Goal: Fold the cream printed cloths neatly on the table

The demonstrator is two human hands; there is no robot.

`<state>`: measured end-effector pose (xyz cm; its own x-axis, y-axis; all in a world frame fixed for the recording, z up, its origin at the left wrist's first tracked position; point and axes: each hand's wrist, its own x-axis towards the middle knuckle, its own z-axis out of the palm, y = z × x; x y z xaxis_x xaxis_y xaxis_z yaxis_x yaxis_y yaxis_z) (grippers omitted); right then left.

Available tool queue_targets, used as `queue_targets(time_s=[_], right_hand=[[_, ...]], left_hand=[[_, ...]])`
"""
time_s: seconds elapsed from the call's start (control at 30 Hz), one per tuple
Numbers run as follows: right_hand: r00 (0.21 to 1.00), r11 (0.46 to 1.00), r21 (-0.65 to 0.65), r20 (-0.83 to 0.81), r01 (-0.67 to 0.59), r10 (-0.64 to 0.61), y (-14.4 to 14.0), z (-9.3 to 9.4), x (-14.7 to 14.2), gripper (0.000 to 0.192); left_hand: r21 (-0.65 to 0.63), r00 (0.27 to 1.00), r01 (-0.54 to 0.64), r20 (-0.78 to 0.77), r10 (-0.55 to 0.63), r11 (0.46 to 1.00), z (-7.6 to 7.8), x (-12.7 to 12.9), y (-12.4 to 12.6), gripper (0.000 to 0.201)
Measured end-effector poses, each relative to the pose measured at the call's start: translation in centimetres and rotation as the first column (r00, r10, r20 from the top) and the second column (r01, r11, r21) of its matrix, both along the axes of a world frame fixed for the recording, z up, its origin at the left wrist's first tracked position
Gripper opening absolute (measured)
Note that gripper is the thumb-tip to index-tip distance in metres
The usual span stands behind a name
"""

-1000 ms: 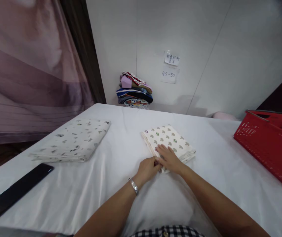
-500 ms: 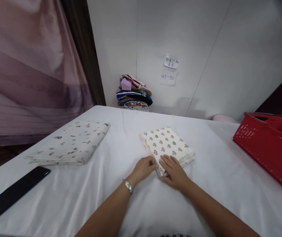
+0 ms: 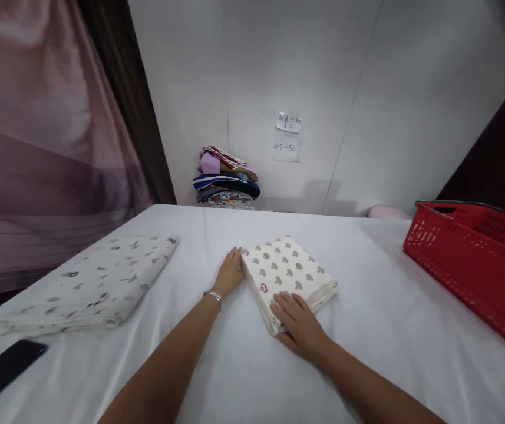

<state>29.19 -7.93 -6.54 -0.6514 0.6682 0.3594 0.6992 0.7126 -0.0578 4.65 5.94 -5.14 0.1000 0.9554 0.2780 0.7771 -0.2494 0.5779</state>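
Observation:
A folded cream cloth [image 3: 284,270] printed with mushrooms lies on the white-covered table [image 3: 230,365], one corner toward me. My right hand [image 3: 301,325] rests flat on its near corner, fingers stretched over the top and the thumb at the near edge. At the cloth's far left corner is my left hand [image 3: 229,274], a silver bracelet on its wrist. Its fingers are stretched out against the edge, and part of the fingertips is hard to make out. Neither hand grips the cloth.
Another folded white cloth with a leaf-like print [image 3: 97,282] lies at the left, behind a black flat object [image 3: 5,371]. A red basket [image 3: 468,259] stands at the right. Stacked folded fabrics [image 3: 228,179] sit beyond the table by the wall, below paper signs [image 3: 286,147].
My left hand has moved away from me along the cloth's left edge, from the near corner to the far left one, its fingers straightening. My right hand stays on the near corner. The view has shifted.

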Motion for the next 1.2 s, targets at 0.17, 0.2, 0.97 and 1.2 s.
queue_targets(time_s=[0.17, 0.2, 0.97, 1.2], right_hand=[[0.999, 0.999, -0.022, 0.003, -0.035, 0.035, 0.4, 0.0, 0.4, 0.048], [0.999, 0.999, -0.024, 0.004, -0.046, 0.046, 0.4, 0.1, 0.6, 0.047], [0.954, 0.884, -0.434, -0.146, 0.176, -0.262, -2.5, 5.9, 5.1, 0.053], [0.896, 0.789, -0.463, 0.023, 0.404, -0.444, -2.2, 4.2, 4.1, 0.070]], left_hand=[[-0.009, 0.987, 0.153, 0.053, -0.153, 0.988, -0.3, -0.6, 2.5, 0.053], [-0.013, 0.989, 0.140, 0.048, -0.139, 0.990, -0.1, -0.8, 2.4, 0.050], [0.125, 0.952, 0.239, -0.226, -0.207, 0.963, 4.1, 3.4, -13.1, 0.046], [-0.152, 0.901, 0.168, -0.378, -0.215, 0.974, 1.6, 5.0, -11.3, 0.063]])
